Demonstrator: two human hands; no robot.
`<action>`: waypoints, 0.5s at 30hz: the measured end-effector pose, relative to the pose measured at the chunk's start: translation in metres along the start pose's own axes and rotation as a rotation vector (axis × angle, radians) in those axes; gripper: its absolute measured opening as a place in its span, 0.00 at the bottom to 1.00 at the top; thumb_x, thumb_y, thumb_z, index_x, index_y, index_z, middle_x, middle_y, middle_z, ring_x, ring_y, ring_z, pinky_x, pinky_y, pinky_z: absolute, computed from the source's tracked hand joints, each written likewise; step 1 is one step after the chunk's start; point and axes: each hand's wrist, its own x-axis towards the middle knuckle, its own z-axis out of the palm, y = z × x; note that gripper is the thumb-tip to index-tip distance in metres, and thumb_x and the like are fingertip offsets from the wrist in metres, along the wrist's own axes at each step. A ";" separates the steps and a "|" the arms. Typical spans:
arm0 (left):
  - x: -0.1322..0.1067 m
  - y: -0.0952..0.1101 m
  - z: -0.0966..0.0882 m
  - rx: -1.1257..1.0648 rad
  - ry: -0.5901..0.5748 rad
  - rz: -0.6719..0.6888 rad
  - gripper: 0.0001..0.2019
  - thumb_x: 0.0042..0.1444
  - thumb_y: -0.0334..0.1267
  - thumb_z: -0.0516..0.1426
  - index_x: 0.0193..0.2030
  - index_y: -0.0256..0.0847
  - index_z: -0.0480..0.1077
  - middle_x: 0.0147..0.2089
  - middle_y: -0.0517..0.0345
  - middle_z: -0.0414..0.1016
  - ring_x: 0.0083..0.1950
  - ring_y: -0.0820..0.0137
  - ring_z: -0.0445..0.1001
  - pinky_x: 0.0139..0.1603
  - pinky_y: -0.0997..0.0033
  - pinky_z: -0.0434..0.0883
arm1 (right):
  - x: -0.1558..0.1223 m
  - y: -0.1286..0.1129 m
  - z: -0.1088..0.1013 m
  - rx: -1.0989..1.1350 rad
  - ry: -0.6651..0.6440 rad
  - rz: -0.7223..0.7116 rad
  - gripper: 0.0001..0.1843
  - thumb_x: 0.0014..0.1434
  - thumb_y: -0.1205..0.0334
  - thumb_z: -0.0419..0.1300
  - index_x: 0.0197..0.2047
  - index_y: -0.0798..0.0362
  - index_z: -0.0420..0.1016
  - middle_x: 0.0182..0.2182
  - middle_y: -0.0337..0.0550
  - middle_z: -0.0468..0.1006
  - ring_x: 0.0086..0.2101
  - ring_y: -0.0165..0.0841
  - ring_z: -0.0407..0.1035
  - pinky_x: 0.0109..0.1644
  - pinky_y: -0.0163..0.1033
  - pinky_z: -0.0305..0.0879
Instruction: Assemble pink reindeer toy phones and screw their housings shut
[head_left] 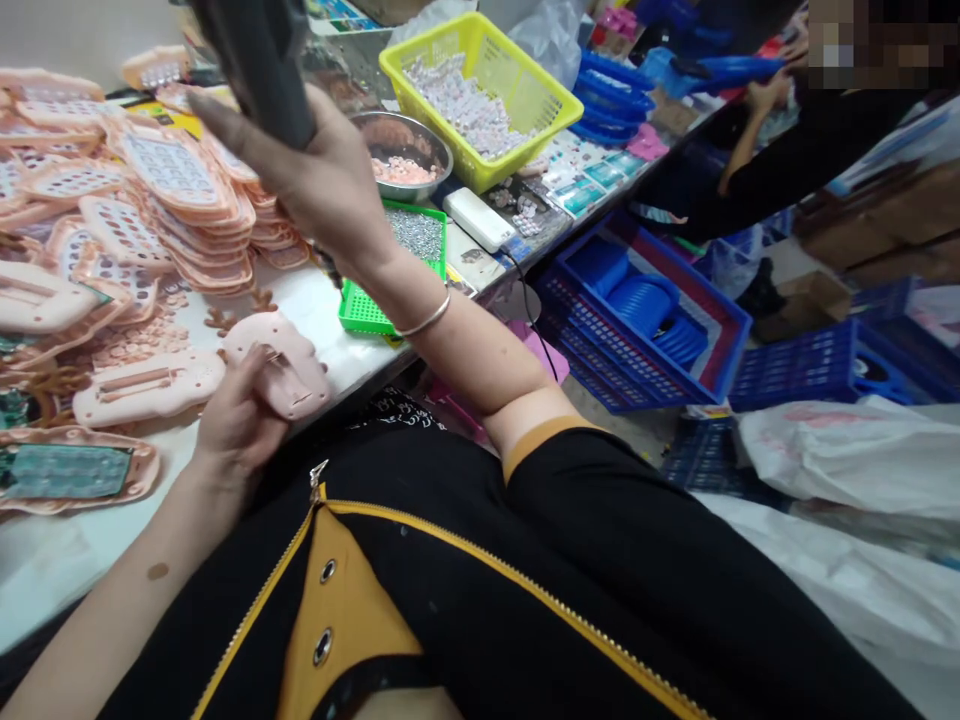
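Left hand (244,415) gripping a shell (279,365), right hand (330,185) gripping a tool (262,75)

Heaped shells (176,175) are crowding the far left of the table (356,360), while white tabletop is showing at the near left and just right of the held shell. The table's edge is slanting from near left to far right, passing close by that shell. Past the edge, on the right, white sacks (832,450) are lying on the floor.

A green tray (366,308) is holding small silvery pieces. Just beyond it, a steel bowl (444,150) is holding small pink pieces, and a yellow basket (544,95) farther right is holding a mass of pale pieces. Beyond the edge, a blue crate (622,370) is holding blue rounded parts.

The left hand is clamping the shell near the table's edge, its thumb lying on the upper face. Well apart and farther off, the right hand is wrapping around the dark tool, whose top is running out of view. At far right, another person's hand (769,92) is holding something blue.
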 end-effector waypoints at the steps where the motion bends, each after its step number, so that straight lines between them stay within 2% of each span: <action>1: -0.004 0.003 -0.003 0.016 0.032 0.001 0.11 0.67 0.35 0.53 0.44 0.36 0.76 0.35 0.55 0.83 0.34 0.66 0.81 0.34 0.64 0.82 | -0.015 -0.009 0.006 0.026 0.020 -0.071 0.14 0.67 0.55 0.58 0.50 0.55 0.74 0.44 0.27 0.81 0.60 0.29 0.72 0.63 0.39 0.70; 3: -0.009 0.010 -0.009 0.030 0.083 0.040 0.12 0.67 0.37 0.52 0.44 0.37 0.77 0.34 0.57 0.83 0.31 0.65 0.81 0.29 0.65 0.81 | -0.042 -0.027 0.015 0.061 0.127 -0.155 0.06 0.66 0.63 0.61 0.45 0.52 0.76 0.40 0.25 0.81 0.54 0.22 0.76 0.60 0.29 0.70; 4: -0.012 0.012 -0.011 0.019 0.092 0.075 0.12 0.66 0.36 0.53 0.43 0.37 0.78 0.34 0.57 0.83 0.32 0.65 0.81 0.29 0.65 0.81 | -0.054 -0.033 0.016 0.037 0.076 -0.163 0.05 0.64 0.60 0.63 0.41 0.52 0.76 0.37 0.26 0.80 0.50 0.23 0.78 0.56 0.29 0.74; 5: -0.014 0.014 -0.014 -0.004 0.085 0.116 0.11 0.65 0.35 0.54 0.43 0.37 0.78 0.35 0.57 0.83 0.33 0.66 0.81 0.31 0.66 0.82 | -0.065 -0.037 0.016 0.026 0.082 -0.155 0.08 0.62 0.57 0.65 0.35 0.52 0.74 0.34 0.28 0.79 0.44 0.26 0.79 0.51 0.31 0.77; 6: -0.016 0.015 -0.017 -0.034 0.065 0.158 0.10 0.63 0.33 0.55 0.42 0.36 0.78 0.35 0.57 0.84 0.35 0.66 0.82 0.34 0.66 0.82 | -0.074 -0.039 0.014 0.011 0.094 -0.104 0.11 0.62 0.54 0.64 0.33 0.51 0.73 0.32 0.29 0.78 0.41 0.26 0.79 0.48 0.32 0.79; 8: -0.019 0.014 -0.022 -0.096 0.005 0.220 0.07 0.57 0.31 0.60 0.41 0.35 0.79 0.37 0.56 0.84 0.40 0.67 0.82 0.43 0.66 0.82 | -0.091 -0.035 0.009 -0.013 0.097 0.028 0.13 0.61 0.48 0.66 0.37 0.47 0.74 0.33 0.31 0.81 0.38 0.28 0.78 0.45 0.35 0.80; 10: -0.020 0.010 -0.029 -0.128 -0.039 0.226 0.08 0.52 0.32 0.65 0.39 0.34 0.79 0.38 0.53 0.84 0.42 0.65 0.82 0.48 0.65 0.81 | -0.104 -0.025 0.001 0.000 0.113 0.083 0.23 0.55 0.36 0.67 0.38 0.47 0.75 0.33 0.36 0.82 0.32 0.33 0.77 0.41 0.42 0.80; 11: -0.019 0.008 -0.032 -0.130 -0.053 0.181 0.11 0.47 0.33 0.69 0.38 0.33 0.79 0.39 0.52 0.84 0.43 0.65 0.82 0.49 0.65 0.80 | -0.109 -0.020 -0.004 -0.005 0.136 0.074 0.27 0.53 0.31 0.66 0.40 0.47 0.75 0.36 0.39 0.83 0.32 0.35 0.78 0.41 0.47 0.80; 13: -0.017 0.006 -0.038 -0.137 -0.103 0.171 0.21 0.39 0.37 0.75 0.41 0.33 0.79 0.41 0.52 0.84 0.43 0.65 0.81 0.49 0.67 0.79 | -0.119 -0.010 -0.016 -0.073 0.244 -0.033 0.27 0.51 0.32 0.68 0.41 0.44 0.75 0.46 0.39 0.81 0.47 0.40 0.79 0.55 0.52 0.77; 14: -0.017 0.004 -0.041 -0.138 -0.115 0.185 0.25 0.35 0.38 0.77 0.43 0.34 0.80 0.42 0.53 0.84 0.43 0.66 0.81 0.49 0.68 0.78 | -0.123 -0.006 -0.024 -0.115 0.366 -0.072 0.28 0.50 0.32 0.69 0.45 0.41 0.75 0.51 0.37 0.79 0.55 0.42 0.76 0.61 0.53 0.73; 15: -0.017 0.004 -0.043 -0.138 -0.132 0.202 0.28 0.34 0.40 0.78 0.44 0.35 0.80 0.43 0.54 0.84 0.43 0.66 0.81 0.49 0.69 0.78 | -0.127 -0.005 -0.031 -0.178 0.401 -0.065 0.30 0.50 0.29 0.67 0.50 0.36 0.74 0.58 0.34 0.75 0.63 0.44 0.69 0.64 0.55 0.70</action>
